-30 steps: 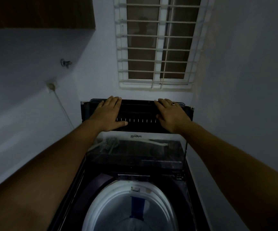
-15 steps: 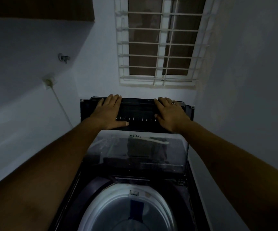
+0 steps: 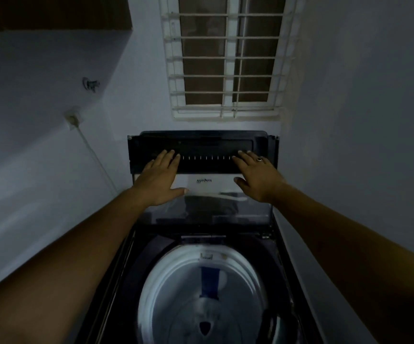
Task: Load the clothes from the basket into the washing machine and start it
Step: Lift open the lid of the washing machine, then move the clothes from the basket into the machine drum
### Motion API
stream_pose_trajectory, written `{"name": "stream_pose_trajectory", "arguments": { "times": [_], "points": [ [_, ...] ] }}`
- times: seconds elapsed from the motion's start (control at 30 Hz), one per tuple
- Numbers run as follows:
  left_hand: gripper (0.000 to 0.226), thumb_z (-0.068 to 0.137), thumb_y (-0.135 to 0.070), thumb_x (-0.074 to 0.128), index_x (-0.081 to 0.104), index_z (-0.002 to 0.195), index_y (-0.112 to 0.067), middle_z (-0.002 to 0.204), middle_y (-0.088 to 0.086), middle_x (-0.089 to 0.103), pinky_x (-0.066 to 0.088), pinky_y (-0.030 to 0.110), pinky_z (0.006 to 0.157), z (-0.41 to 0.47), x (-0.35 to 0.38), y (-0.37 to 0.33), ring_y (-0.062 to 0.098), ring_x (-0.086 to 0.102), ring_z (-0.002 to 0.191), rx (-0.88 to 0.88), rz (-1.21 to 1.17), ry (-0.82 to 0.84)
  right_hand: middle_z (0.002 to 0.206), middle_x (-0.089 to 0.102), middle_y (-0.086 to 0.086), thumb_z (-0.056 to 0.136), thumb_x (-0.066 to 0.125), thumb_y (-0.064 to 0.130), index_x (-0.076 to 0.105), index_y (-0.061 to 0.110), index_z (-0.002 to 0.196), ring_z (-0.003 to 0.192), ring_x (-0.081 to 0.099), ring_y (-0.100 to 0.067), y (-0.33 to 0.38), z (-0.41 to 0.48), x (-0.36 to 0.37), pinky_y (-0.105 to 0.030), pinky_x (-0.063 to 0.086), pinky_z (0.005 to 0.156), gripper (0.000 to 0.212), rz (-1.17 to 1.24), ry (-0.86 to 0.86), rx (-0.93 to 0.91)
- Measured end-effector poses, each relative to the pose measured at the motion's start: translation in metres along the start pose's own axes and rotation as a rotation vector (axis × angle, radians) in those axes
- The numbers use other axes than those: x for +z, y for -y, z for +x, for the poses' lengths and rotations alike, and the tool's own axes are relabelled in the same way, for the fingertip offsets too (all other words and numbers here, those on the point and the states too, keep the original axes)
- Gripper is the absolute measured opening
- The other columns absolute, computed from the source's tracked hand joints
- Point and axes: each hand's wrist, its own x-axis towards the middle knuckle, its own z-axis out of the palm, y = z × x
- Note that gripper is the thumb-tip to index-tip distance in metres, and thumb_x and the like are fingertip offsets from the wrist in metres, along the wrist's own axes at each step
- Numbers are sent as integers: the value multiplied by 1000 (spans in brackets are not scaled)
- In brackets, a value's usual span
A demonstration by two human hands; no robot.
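Nearest us, our two forearms reach forward over the washing machine point(image 3: 136, 256), which stands directly below with its lid up. Between the arms the drum point(image 3: 173, 266) lies open, its pale rim ringed by the dark top deck; a blue strip point(image 3: 209, 281) runs down its far inner wall, the agitator point(image 3: 204, 327) shows at the bottom, and at the lower right there is a dark shape we cannot make out. The machine fills the gap between the side walls: the right wall point(image 3: 362, 145) runs close along its right edge, and on the left only a thin strip separates it from the left wall point(image 3: 27, 170). Beyond the drum the lid point(image 3: 208, 197) stands raised, its glass panel facing us. Our left hand point(image 3: 160, 180) and right hand point(image 3: 258, 178) both lie flat against it, grasping nothing, fingers straight, fingertips on the dark band along the lid's upper edge, well apart with the row of small white marks between them. A ring point(image 3: 259, 159) sits on a finger of the right hand. Past the lid's top edge is the back wall with a barred window point(image 3: 225, 58). On the left wall a socket point(image 3: 73, 118) sends a cable point(image 3: 96, 157) downward, above it a tap point(image 3: 90, 83), and a dark cabinet point(image 3: 52, 11) overhangs the upper left corner.
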Motion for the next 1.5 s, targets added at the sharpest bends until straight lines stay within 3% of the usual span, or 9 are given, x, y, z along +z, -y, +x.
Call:
{"name": "stream_pose_trajectory", "arguments": {
  "times": [0.47,0.77,0.93,1.07,1.23,1.5],
  "points": [
    [99,91,-67,52,6,161,-15,169,8,2,15,48,125,-182,116,-46,27,3,155,42,-176,249,164,28,-12,102,45,48,30,16,156,148,31,-33,91,-220,104,-48,32,116,65,161,239,251],
    [96,91,-65,54,10,161,-16,168,8,5,20,47,123,-216,153,-110,25,5,155,144,-227,334,162,31,-11,101,45,45,36,16,152,149,29,-34,106,-327,128,-50,34,116,59,234,258,444],
    [95,92,-65,52,10,161,-16,168,5,5,20,49,123,-205,150,-183,23,4,155,264,-257,358,159,34,-12,102,43,47,34,17,153,147,32,-33,77,-390,126,-50,35,115,60,274,225,590],
    [92,95,-64,50,8,161,-17,168,5,3,15,43,124,-199,148,-259,24,3,155,391,-291,373,160,33,-13,102,43,47,35,15,153,148,31,-33,52,-449,131,-50,34,116,61,282,228,701],
    [87,94,-59,56,19,160,-15,165,7,17,24,43,122,-205,158,-371,24,13,153,533,-343,362,161,33,-13,102,43,47,34,15,154,148,31,-33,17,-525,148,-48,35,116,62,323,249,800],
    [80,93,-55,59,31,156,-15,162,5,25,32,41,119,-233,241,-524,21,18,151,679,-359,494,153,43,-13,102,43,45,39,14,148,138,43,-35,-30,-648,217,-48,45,107,56,445,312,917]
  ]
}}
